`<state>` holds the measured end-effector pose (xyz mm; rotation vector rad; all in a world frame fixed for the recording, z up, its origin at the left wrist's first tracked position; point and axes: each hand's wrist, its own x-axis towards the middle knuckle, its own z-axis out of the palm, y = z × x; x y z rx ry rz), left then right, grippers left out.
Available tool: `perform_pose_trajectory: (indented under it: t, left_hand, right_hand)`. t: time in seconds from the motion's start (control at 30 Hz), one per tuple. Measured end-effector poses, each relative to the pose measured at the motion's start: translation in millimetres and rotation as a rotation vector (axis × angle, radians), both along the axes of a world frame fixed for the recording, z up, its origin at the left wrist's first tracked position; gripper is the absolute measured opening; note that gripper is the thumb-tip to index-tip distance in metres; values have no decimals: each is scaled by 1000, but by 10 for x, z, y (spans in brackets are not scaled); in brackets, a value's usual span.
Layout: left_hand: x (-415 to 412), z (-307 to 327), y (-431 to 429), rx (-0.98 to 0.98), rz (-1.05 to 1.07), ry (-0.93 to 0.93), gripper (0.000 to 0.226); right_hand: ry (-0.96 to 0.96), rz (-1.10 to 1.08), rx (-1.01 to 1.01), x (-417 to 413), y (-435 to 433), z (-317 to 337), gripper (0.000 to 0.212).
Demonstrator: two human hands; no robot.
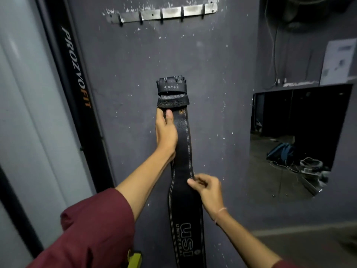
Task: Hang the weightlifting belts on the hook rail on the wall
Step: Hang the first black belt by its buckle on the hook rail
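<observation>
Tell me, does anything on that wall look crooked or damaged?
Yes. The hook rail sits slanted, its left end lower than its right, though the wide lens may exaggerate that. Paint on the wall is chipped white around it and speckled below.

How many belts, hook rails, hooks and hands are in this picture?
belt: 1
hook rail: 1
hooks on that rail: 5
hands: 2, the left hand and the right hand
Total: 9
</observation>
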<state>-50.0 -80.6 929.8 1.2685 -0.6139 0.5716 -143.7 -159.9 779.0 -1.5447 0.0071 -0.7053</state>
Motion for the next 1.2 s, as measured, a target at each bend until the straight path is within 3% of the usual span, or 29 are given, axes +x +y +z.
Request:
perform_pose_trajectory:
  t: [0.13,0.23,0.3,0.4,0.5,0.67,0.73,0.83,0.97,1.2]
  left_hand:
    - [12,144,-18,28,-40,-4,17]
    - [0,293,-58,19,-68,-3,15]
    - [-20,455,-80,-6,-75,-6,16]
    - [-12,619,-76,16,-81,31,12]
    - [-134,623,-35,139,-75,21,25]
    - [-407,220,95,437,-44,-56,29]
    - [-449,-86,119,408,-24,-71,33]
    - [-469,-337,81,256,-8,-67,26]
    - [-384,-316,15,133,124,-52,26]
    - [-276,-200,-33,142,251,-78,33]
  right_hand:
    - [-111,40,-108,103,-93,600,46]
    - [-183,34,-127,207,-175,1078,33]
    - [-156,90,-88,202,-169,908,12]
    - [-108,105,-6,85,-83,470,14]
    - [-139,10,33,150,-110,568,10]
    - [-266,-23,30,148,-143,1100,9]
    - [-311,-33,-9,128,-161,1380,19]
    - [-278,-48,-4,212,-203,1648,10]
    - [-199,-105,-163,234,-249,1553,13]
    - [-91,103,-42,-124,-237,336,23]
